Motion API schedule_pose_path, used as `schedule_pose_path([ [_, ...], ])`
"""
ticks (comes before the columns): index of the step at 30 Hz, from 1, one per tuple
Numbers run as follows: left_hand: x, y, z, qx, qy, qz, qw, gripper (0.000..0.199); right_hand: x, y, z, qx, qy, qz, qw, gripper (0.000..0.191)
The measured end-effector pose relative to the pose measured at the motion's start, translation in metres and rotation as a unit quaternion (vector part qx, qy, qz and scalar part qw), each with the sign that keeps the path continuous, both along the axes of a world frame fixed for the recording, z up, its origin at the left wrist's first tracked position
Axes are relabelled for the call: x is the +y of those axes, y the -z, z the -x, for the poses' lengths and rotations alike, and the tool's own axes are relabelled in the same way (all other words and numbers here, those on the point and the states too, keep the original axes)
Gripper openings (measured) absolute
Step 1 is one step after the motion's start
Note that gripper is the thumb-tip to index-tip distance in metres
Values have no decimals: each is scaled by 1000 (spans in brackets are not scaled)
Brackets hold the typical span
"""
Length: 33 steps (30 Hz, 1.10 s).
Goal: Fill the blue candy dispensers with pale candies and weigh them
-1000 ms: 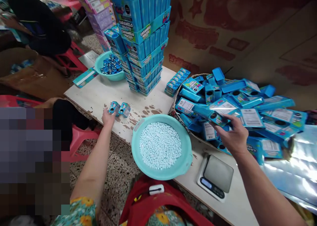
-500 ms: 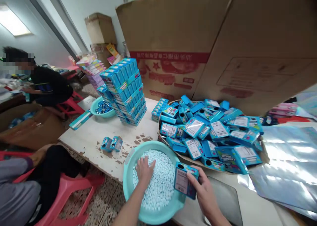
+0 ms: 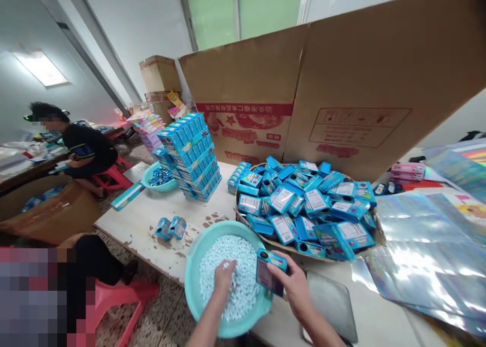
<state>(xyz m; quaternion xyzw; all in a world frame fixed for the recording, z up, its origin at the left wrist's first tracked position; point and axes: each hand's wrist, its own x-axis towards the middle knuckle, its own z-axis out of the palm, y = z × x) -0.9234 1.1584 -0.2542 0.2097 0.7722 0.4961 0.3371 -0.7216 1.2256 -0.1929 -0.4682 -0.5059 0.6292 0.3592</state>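
My left hand (image 3: 225, 276) is digging into the white candies (image 3: 243, 266) in the teal tub (image 3: 192, 281), fingers half curled with a few pieces caught in them. My right hand (image 3: 292, 281) is gripping 1 blue box (image 3: 270, 272) between thumb and fingers, holding it at the tub's right edge, its round hole showing near the top. 2 small boxes (image 3: 170, 228) are standing left of the tub, and a heaped basket (image 3: 237, 213) of blue boxes is sitting just behind the right hand.
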Motion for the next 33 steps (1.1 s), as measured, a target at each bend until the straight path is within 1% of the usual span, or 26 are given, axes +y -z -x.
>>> schedule_pose_path([
  [2, -4, -22, -1, -63, -34, -16, 997, 35, -1, -9, 2, -21, -23, -64, 997, 47],
  [5, -3, -69, -9, -189, -98, -96, 972, 37, -5, -12, 12, -46, -45, -164, 984, 40],
  [7, 3, -97, -14, -228, -80, -166, 956, 38, -11, -7, 24, -57, -55, -215, 973, 36],
  [8, 7, -107, -16, -236, -76, -196, 949, 37, -14, -4, 31, -62, -63, -233, 969, 35],
  [9, 11, -114, -17, -239, -71, -223, 943, 36, -18, -1, 39, -65, -75, -247, 964, 34],
  [11, 17, -117, -19, -237, -82, -261, 932, 34, -25, 3, 52, -71, -102, -268, 955, 34],
  [13, 19, -113, -18, -218, -104, -280, 929, 31, -29, 2, 61, -84, -112, -283, 949, 34],
  [16, 21, -107, -14, -178, -140, -288, 931, 29, -31, -7, 69, -107, -101, -296, 944, 33],
  [18, 23, -107, -10, -172, -155, -287, 930, 29, -28, -14, 73, -117, -99, -300, 941, 32],
  [21, 30, -113, -7, -173, -147, -285, 931, 29, -23, -23, 77, -123, -96, -305, 939, 29],
  [24, 37, -120, -6, -175, -134, -286, 933, 30, -17, -28, 80, -113, -94, -307, 940, 30],
  [29, 45, -126, -4, -176, -133, -261, 940, 32, -11, -32, 83, -96, -92, -270, 954, 31],
  [33, 50, -129, -2, -148, -152, -255, 943, 34, -6, -33, 84, -80, -89, -261, 958, 32],
])
